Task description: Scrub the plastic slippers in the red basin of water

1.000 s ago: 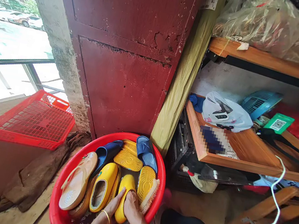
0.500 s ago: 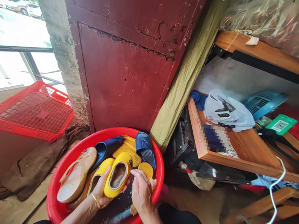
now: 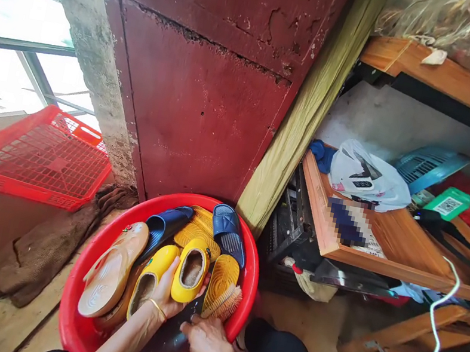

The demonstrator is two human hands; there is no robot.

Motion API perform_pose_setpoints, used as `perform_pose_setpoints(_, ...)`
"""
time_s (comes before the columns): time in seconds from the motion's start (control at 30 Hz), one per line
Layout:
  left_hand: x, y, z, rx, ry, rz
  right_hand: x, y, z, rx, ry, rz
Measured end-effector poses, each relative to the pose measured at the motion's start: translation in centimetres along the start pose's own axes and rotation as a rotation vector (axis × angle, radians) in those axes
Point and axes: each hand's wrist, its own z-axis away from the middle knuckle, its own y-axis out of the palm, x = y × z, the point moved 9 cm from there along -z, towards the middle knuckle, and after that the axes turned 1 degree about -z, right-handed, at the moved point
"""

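My left hand [image 3: 167, 297] is closed around a yellow fleece-lined clog [image 3: 189, 274], its opening facing up. The other yellow clog [image 3: 154, 271] sits just left of that hand. Down at the front right of a red basin [image 3: 73, 293], my right hand [image 3: 209, 338] is closed at the handle end of a scrub brush [image 3: 225, 305] with its bristles up; the handle is mostly hidden by the fingers. Around them in the basin lie a beige flip-flop [image 3: 116, 270], blue slides [image 3: 229, 232] and yellow slippers [image 3: 224, 274]. Dark water shows at the bottom.
A red plastic crate [image 3: 38, 156] stands at the left beside a brown cloth [image 3: 40, 251]. Behind the basin is a dark red door [image 3: 202, 103]. To the right, a wooden shelf [image 3: 389, 227] holds a white plastic bag [image 3: 366, 178] and a blue fan [image 3: 430, 168].
My right hand has moved down from beside the held clog to the scrub brush and closed on it. My left hand still holds the clog. The view has shifted slightly.
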Motion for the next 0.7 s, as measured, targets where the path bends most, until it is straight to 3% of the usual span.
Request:
perform_pose_setpoints(0.13, 0.1, 0.1, 0.6, -0.009, -0.028, 0.001, 1.4, 1.9, -2.4, 0.112, 0.03, 0.213)
perform_pose_setpoints(0.3, -1.6, -0.2, 1.0, -0.02, 0.101, 0.006, 0.5, 1.2, -2.4, 0.106, 0.029, 0.26)
perform_pose_setpoints(0.4, -2.9, -0.1, 1.3, -0.016, 0.164, 0.019, -0.9, -1.2, -0.9, -0.008, 0.028, 0.275)
perform_pose_setpoints(0.7, -5.1, -0.1, 2.7, 0.011, 0.209, 0.02, -2.7, -11.8, 1.4, -0.3, -0.065, 0.306)
